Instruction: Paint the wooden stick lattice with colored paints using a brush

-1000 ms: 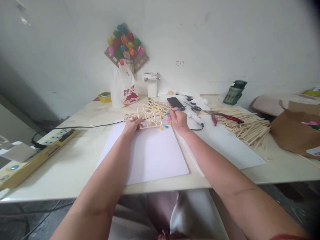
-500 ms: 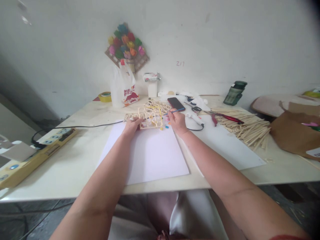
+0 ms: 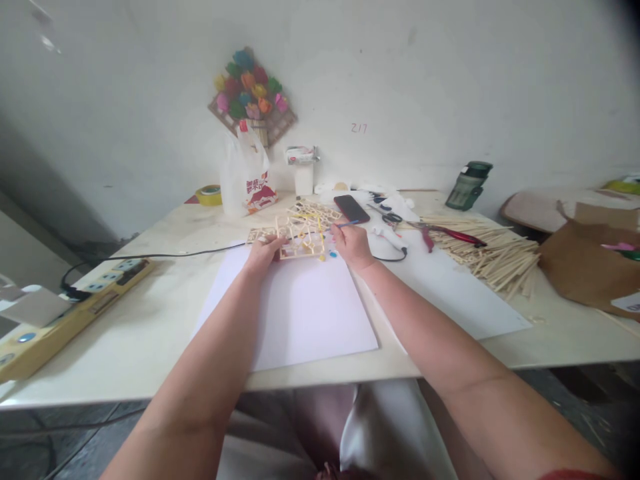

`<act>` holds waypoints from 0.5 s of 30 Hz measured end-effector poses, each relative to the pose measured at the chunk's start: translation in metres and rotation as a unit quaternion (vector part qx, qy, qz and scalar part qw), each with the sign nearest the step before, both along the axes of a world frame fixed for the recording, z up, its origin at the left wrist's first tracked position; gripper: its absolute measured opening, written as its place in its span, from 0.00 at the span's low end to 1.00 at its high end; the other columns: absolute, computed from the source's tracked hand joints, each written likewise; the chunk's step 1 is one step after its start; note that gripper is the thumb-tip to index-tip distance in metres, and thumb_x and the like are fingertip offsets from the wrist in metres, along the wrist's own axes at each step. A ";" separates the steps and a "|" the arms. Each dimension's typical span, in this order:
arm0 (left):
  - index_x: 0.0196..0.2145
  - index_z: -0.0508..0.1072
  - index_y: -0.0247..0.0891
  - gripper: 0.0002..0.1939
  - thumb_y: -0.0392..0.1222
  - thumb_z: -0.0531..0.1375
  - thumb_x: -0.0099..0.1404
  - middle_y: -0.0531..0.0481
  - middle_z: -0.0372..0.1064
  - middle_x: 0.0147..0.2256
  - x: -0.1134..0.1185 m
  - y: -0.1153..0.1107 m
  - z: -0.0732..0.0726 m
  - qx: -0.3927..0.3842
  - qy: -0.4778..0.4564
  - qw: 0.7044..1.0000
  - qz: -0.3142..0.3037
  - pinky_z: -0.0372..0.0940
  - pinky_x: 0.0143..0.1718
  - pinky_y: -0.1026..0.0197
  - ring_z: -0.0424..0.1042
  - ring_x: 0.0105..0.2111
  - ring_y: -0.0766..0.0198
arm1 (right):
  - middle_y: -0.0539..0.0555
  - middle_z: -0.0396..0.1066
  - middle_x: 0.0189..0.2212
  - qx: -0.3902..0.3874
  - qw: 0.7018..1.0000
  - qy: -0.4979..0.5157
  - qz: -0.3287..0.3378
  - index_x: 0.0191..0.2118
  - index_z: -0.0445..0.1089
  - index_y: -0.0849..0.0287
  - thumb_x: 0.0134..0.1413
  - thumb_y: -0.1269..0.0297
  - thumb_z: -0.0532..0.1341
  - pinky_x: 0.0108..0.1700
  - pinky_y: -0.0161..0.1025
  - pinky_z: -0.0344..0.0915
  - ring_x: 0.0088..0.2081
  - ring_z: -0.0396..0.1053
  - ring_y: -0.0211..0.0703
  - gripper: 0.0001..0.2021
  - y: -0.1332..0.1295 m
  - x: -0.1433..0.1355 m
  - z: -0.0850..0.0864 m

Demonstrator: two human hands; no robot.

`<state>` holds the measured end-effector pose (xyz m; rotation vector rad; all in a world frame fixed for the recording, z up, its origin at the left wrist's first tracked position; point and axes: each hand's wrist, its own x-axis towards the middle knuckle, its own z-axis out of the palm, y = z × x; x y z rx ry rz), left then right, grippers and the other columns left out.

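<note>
My left hand (image 3: 265,255) is closed on the left side of a small wooden stick frame (image 3: 306,253), which stands at the far end of a white paper sheet (image 3: 310,313). Some of the frame's sticks are yellow. In my right hand (image 3: 351,244) is a thin blue-handled paintbrush (image 3: 347,223), held in a pinch, its tip end pointing left into the frame. Small dabs of colour, blue and yellow among them, lie between the frame and my right hand. Behind the frame are more pale stick lattices (image 3: 315,212).
A phone (image 3: 351,208), scissors (image 3: 391,217), a white glue gun (image 3: 389,236), red-handled pliers (image 3: 457,235) and a pile of wooden sticks (image 3: 500,257) lie to the right. A power strip (image 3: 105,297) is at left, its black cable crossing the table. A plastic bag (image 3: 245,173) stands behind.
My right hand and the brush have shifted slightly left. My left hand still holds the frame in about the same place.
</note>
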<state>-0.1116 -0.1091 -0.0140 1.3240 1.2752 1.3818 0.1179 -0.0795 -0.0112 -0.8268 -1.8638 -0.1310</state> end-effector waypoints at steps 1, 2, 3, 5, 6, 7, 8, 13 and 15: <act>0.23 0.75 0.35 0.19 0.56 0.65 0.47 0.54 0.59 0.13 0.000 0.000 0.000 -0.001 -0.002 1.000 0.000 0.54 0.20 0.64 0.56 0.15 0.69 | 0.58 0.76 0.30 0.002 1.000 0.001 0.001 0.30 0.67 0.56 0.64 0.57 0.48 0.37 0.40 0.68 0.31 0.73 0.44 0.17 0.000 0.000 0.000; 0.23 0.74 0.35 0.19 0.56 0.65 0.46 0.54 0.59 0.13 0.000 0.000 0.000 -0.002 -0.004 1.000 0.000 0.53 0.20 0.64 0.56 0.15 0.69 | 0.58 0.76 0.31 0.004 1.000 0.002 0.002 0.30 0.68 0.56 0.64 0.57 0.48 0.37 0.41 0.68 0.32 0.73 0.45 0.16 -0.001 0.001 0.000; 0.23 0.74 0.35 0.19 0.56 0.66 0.46 0.54 0.60 0.13 0.000 0.001 0.000 -0.004 -0.006 1.000 0.000 0.53 0.20 0.64 0.56 0.15 0.69 | 0.58 0.76 0.31 0.005 1.000 0.003 0.002 0.31 0.68 0.56 0.64 0.57 0.48 0.37 0.41 0.69 0.32 0.73 0.45 0.16 -0.001 0.001 0.001; 0.23 0.74 0.35 0.19 0.57 0.66 0.45 0.53 0.61 0.14 0.000 0.002 -0.001 -0.006 -0.008 1.000 0.000 0.53 0.20 0.64 0.56 0.15 0.69 | 0.58 0.76 0.31 0.006 1.000 0.006 -0.003 0.31 0.68 0.56 0.64 0.56 0.47 0.37 0.41 0.69 0.32 0.73 0.45 0.17 -0.003 0.002 0.002; 0.23 0.75 0.35 0.19 0.57 0.66 0.45 0.53 0.62 0.14 -0.001 0.002 -0.001 -0.007 -0.008 1.000 0.000 0.53 0.20 0.64 0.57 0.15 0.69 | 0.58 0.76 0.31 0.006 1.000 0.009 -0.007 0.31 0.68 0.56 0.64 0.55 0.47 0.36 0.41 0.69 0.31 0.74 0.45 0.17 -0.003 0.002 0.002; 0.24 0.75 0.35 0.19 0.56 0.66 0.46 0.53 0.62 0.14 -0.001 0.002 -0.001 -0.006 -0.007 1.000 0.000 0.53 0.20 0.64 0.57 0.16 0.69 | 0.58 0.76 0.30 0.006 1.000 0.016 -0.010 0.32 0.68 0.56 0.64 0.55 0.47 0.36 0.41 0.69 0.31 0.74 0.45 0.18 -0.004 0.003 0.002; 0.24 0.75 0.35 0.19 0.56 0.65 0.46 0.52 0.62 0.14 -0.001 0.002 -0.001 -0.006 -0.006 1.000 0.000 0.52 0.20 0.64 0.57 0.16 0.69 | 0.58 0.76 0.30 0.006 1.000 0.025 -0.011 0.32 0.68 0.56 0.64 0.53 0.46 0.35 0.41 0.69 0.30 0.74 0.45 0.18 -0.004 0.004 0.002; 0.24 0.75 0.35 0.18 0.55 0.65 0.46 0.52 0.63 0.15 -0.001 0.001 0.000 -0.011 -0.007 1.000 0.004 0.51 0.20 0.64 0.57 0.16 0.69 | 0.55 0.75 0.27 -0.026 0.995 0.097 -0.007 0.32 0.67 0.56 0.63 0.49 0.48 0.32 0.39 0.69 0.27 0.74 0.43 0.19 -0.005 0.007 0.002; 0.24 0.74 0.35 0.18 0.55 0.65 0.46 0.52 0.63 0.15 -0.001 0.000 0.001 -0.013 -0.012 1.000 0.007 0.51 0.19 0.64 0.57 0.16 0.69 | 0.53 0.75 0.24 -0.048 0.990 0.129 -0.005 0.32 0.66 0.55 0.63 0.47 0.48 0.30 0.38 0.69 0.24 0.72 0.41 0.20 -0.007 0.007 0.003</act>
